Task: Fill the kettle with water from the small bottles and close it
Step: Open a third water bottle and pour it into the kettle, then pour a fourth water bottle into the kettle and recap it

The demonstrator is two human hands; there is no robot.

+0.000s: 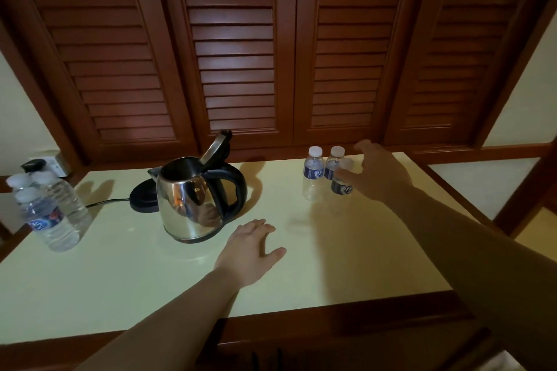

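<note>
Standing at ten o'clock of the flat left hand [251,245], the polished steel kettle [193,200] gaped, lid up, on the smooth cream table [126,274]. At two o'clock, the right hand [381,173], its grip spread, hovered beside three small clear-plastic bottles [313,172].

Before you a pale cream tabletop with dark wooden edging [331,274] carries a steel kettle with black handle [193,205], its black round base [144,197], three small clear bottles [313,173], larger clear bottles [48,214], and your flat left hand [250,250].
</note>
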